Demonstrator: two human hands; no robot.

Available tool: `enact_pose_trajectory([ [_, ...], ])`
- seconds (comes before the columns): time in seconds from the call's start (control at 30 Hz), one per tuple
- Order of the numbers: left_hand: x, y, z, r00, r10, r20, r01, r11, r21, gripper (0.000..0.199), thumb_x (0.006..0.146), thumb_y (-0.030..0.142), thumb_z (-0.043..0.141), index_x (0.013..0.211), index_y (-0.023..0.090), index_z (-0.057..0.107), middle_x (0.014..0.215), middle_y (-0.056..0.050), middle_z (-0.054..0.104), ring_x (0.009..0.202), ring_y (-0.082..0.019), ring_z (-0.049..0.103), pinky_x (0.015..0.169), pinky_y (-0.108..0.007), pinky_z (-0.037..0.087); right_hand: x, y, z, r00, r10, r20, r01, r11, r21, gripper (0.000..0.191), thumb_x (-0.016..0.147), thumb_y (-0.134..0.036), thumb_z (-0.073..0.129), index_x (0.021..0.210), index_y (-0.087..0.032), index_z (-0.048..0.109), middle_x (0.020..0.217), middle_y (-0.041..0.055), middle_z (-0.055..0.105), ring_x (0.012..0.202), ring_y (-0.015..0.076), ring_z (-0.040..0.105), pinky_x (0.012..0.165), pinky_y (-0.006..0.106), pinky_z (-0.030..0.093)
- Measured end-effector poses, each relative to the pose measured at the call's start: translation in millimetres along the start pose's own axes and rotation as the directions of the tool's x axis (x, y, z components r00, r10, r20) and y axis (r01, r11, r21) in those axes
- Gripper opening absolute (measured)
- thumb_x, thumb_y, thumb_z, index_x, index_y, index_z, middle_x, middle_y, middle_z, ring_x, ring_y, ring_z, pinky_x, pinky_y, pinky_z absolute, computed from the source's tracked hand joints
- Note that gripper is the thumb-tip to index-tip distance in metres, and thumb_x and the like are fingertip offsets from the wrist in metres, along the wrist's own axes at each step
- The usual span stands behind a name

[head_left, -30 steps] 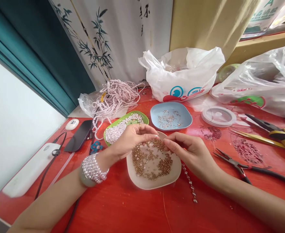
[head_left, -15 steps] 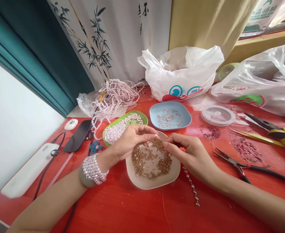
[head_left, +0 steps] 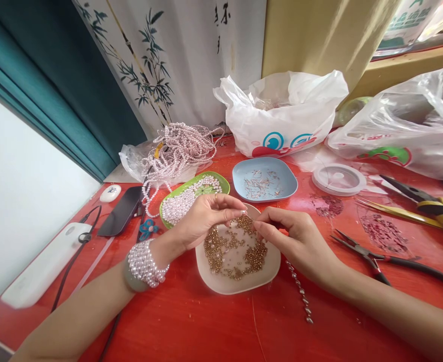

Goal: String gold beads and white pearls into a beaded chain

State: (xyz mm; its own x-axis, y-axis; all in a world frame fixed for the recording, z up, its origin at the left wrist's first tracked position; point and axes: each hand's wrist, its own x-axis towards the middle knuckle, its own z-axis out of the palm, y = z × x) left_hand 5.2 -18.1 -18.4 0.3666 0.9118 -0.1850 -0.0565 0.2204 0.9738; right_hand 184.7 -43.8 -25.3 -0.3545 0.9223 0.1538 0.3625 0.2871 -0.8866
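Note:
My left hand is closed in a pinch on a small pearl bead. Thumb and forefinger of my right hand are pressed together on a thin metal pin, whose tip points at the bead; whether it is through the bead I cannot tell. Both hands are over a cream dish of loose gold beads. From beneath my right hand runs a chain of silvery beads; its upper end is hidden. Pearl beads fill a green dish behind my left hand.
Further back, a blue dish holds small metal pins. Pearl strands are heaped at back left, near a phone. Pliers, gold tweezers and a clear spool lie right. Plastic bags stand behind.
The bead and pin show a little more clearly between my fingertips. The lower end of the bead chain has shifted slightly right and down. My hands stay almost in place.

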Motion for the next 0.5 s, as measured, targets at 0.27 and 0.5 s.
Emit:
enact_pose_trajectory([
  [0.27, -0.8, 1.0, 3.5, 0.999, 0.031, -0.012, -0.031, 0.999, 0.015, 0.01, 0.064, 0.018, 0.071, 0.072, 0.016, 0.066, 0.067, 0.002, 0.061, 0.053, -0.004, 0.048, 0.052, -0.017, 0.041, -0.4, -0.3, 0.0, 1.0, 0.023, 0.004, -0.023, 1.0, -0.013, 0.019, 0.077, -0.021, 0.044, 0.061, -0.017, 0.053, 0.056, -0.0006, 0.055, 0.054, 0.0118, 0.05, 0.051, 0.024, 0.038],
  [0.5, -4.8, 1.1, 3.8, 0.975, 0.221, 0.026, -0.217, 0.921, 0.323, 0.009, 0.072, 0.023, 0.065, 0.078, 0.016, 0.066, 0.076, -0.001, 0.063, 0.062, -0.008, 0.052, 0.056, -0.02, 0.043, -0.3, 1.6, 1.2, 1.0, -0.003, 0.003, 0.004, 1.0, -0.02, 0.019, 0.077, -0.02, 0.044, 0.062, -0.017, 0.053, 0.057, -0.0012, 0.054, 0.053, 0.0109, 0.048, 0.05, 0.023, 0.037],
])
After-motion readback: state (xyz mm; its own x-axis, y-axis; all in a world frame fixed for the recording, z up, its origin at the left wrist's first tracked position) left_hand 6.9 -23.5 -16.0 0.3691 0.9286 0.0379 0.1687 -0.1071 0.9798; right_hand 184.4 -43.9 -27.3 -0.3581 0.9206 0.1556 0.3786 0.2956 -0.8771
